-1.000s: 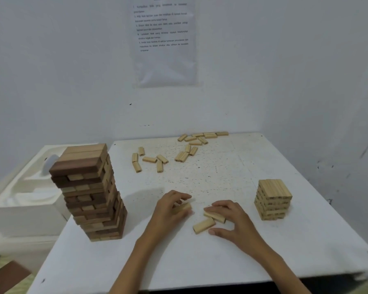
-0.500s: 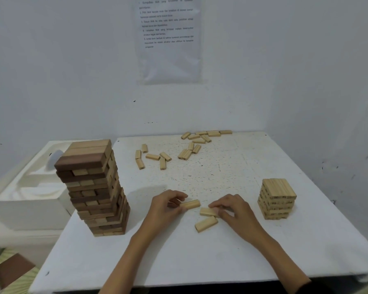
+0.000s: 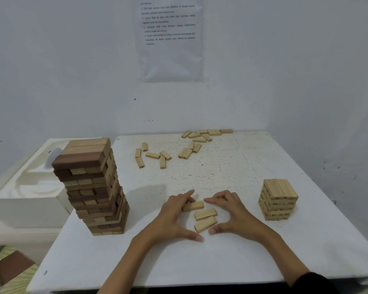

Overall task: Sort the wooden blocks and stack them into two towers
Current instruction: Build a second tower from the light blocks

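**While both hands cup three loose blocks, two towers stand to either side**

With its fingers loosely bent and thumb spread wide, the left hand (image 3: 174, 217) lies open on the table (image 3: 221, 262), fingertips touching the left end of the far block (image 3: 192, 206). The right hand (image 3: 234, 215) is open too, its fingers reaching toward that block's right end; whether they touch it is unclear. Between the two thumbs lie the middle block (image 3: 205, 214) and the near block (image 3: 205, 224), side by side, pale smooth wood. Left of the hands stands the tall tower (image 3: 94, 187) of mixed dark and light blocks, slightly uneven. Right of them is the short tower (image 3: 277, 200), all pale. Scattered blocks (image 3: 185, 152) lie near the table's far edge, which is white and speckled.
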Available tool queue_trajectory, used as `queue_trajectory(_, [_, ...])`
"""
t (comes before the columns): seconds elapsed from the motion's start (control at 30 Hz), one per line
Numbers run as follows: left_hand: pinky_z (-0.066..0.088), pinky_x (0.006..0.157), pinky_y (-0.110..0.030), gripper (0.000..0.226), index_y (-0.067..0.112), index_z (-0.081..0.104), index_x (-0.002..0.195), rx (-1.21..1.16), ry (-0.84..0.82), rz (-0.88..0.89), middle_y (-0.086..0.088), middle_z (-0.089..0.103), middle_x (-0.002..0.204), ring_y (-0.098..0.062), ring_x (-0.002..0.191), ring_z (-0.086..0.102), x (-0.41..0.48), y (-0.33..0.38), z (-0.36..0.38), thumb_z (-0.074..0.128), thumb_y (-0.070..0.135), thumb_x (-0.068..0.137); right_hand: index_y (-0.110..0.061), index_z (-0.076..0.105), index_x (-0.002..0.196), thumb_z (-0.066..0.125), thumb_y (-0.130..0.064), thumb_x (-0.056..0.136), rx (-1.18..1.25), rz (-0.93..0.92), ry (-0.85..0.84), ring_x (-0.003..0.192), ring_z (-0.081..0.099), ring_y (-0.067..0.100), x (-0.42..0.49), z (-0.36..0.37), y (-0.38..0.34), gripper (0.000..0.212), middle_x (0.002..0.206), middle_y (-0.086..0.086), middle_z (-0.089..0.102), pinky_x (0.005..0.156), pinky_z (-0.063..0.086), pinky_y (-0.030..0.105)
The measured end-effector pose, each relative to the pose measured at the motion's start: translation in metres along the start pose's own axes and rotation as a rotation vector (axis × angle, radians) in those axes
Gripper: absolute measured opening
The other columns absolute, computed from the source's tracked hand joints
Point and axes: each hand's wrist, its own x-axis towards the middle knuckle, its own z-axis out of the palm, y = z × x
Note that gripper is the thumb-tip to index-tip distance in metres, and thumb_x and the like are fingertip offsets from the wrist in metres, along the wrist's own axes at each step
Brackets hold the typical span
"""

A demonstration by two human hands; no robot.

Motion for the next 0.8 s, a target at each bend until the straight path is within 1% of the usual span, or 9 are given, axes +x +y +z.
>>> queue_trajectory(0.1, [0.029,0.102,-0.021,0.099,0.041,0.015,0.142,-0.015,0.016,0.009,0.030,0.041,0.121,0.005,0.116,0.035,0.006,0.001,0.001,0.077,0.049,0.065,-0.039,0.049,0.127,0.080,-0.045,0.065,0.018,0.011,0.045,0.115,0.029,0.000,0.000,0.002,0.001,0.070,0.117,-0.021,0.036,0.100,0.026,0.017])
queue_trajectory(0.17, [0.033,0.098,-0.019,0.092,0.043,0.016,0.139,-0.019,0.012,0.008,0.030,0.045,0.117,0.002,0.112,0.041,0.009,0.003,-0.002,0.078,0.035,0.072,-0.035,0.047,0.131,0.076,-0.056,0.062,-0.012,0.040,0.092,0.115,0.030,0.005,-0.003,0.006,0.001,0.077,0.118,-0.017,0.037,0.101,0.027,0.019])
queue_trajectory(0.23, [0.035,0.095,-0.016,0.091,0.044,0.016,0.137,-0.021,0.000,0.005,0.029,0.047,0.114,0.000,0.109,0.044,0.013,0.006,-0.006,0.079,0.031,0.073,-0.037,0.045,0.131,0.054,-0.087,0.049,-0.092,0.059,0.178,0.110,0.030,0.006,-0.008,0.012,0.001,0.097,0.117,-0.015,0.037,0.098,0.028,0.020])
queue_trajectory(0.3, [0.035,0.096,-0.018,0.091,0.044,0.016,0.138,-0.016,-0.013,0.009,0.026,0.047,0.116,0.001,0.110,0.044,0.015,0.008,-0.007,0.079,0.033,0.073,-0.038,0.046,0.131,0.033,-0.097,0.039,-0.201,0.079,0.280,0.105,0.029,0.004,-0.015,0.019,0.001,0.109,0.114,-0.017,0.035,0.089,0.026,0.020])
queue_trajectory(0.4, [0.026,0.106,-0.025,0.098,0.038,0.013,0.144,0.046,-0.004,-0.005,0.016,0.037,0.135,-0.003,0.124,0.031,0.010,0.008,-0.007,0.074,0.055,0.069,-0.032,0.056,0.124,0.038,-0.079,0.055,-0.233,0.081,0.465,0.099,0.035,0.007,-0.024,0.028,0.000,0.085,0.105,-0.017,0.041,0.082,0.027,0.024])
queue_trajectory(0.5, [0.010,0.113,-0.033,0.123,0.026,0.006,0.149,0.263,-0.001,-0.093,0.007,0.010,0.153,-0.008,0.138,0.005,-0.002,0.001,-0.004,0.032,0.096,0.052,-0.029,0.065,0.111,0.063,-0.065,0.062,-0.199,0.044,0.596,0.087,0.047,0.009,-0.030,0.031,0.003,0.061,0.087,-0.023,0.050,0.073,0.033,0.028])
queue_trajectory(0.57, [-0.003,0.114,-0.033,0.129,0.021,-0.001,0.150,0.352,-0.023,-0.125,0.003,-0.010,0.157,-0.012,0.142,-0.013,-0.011,-0.004,0.001,0.011,0.099,0.048,-0.033,0.066,0.107,0.078,-0.049,0.063,-0.174,0.064,0.580,0.086,0.049,0.009,-0.031,0.030,0.002,0.048,0.084,-0.028,0.050,0.075,0.033,0.030])
queue_trajectory(0.63, [-0.014,0.111,-0.032,0.126,0.019,-0.011,0.150,0.392,-0.066,-0.133,0.000,-0.025,0.154,-0.010,0.137,-0.028,-0.017,-0.003,0.006,0.008,0.096,0.052,-0.035,0.067,0.103,0.081,-0.041,0.063,-0.170,0.070,0.555,0.087,0.050,0.008,-0.029,0.028,0.000,0.042,0.083,-0.030,0.051,0.076,0.031,0.030])
queue_trajectory(0.8, [-0.014,0.115,-0.040,0.128,0.019,-0.010,0.150,0.455,-0.082,-0.137,0.000,-0.027,0.154,-0.017,0.140,-0.025,-0.011,-0.001,0.012,-0.005,0.097,0.047,-0.035,0.070,0.097,0.082,-0.039,0.063,-0.157,0.058,0.530,0.082,0.052,0.008,-0.020,0.029,-0.005,0.036,0.079,-0.030,0.051,0.077,0.041,0.036])
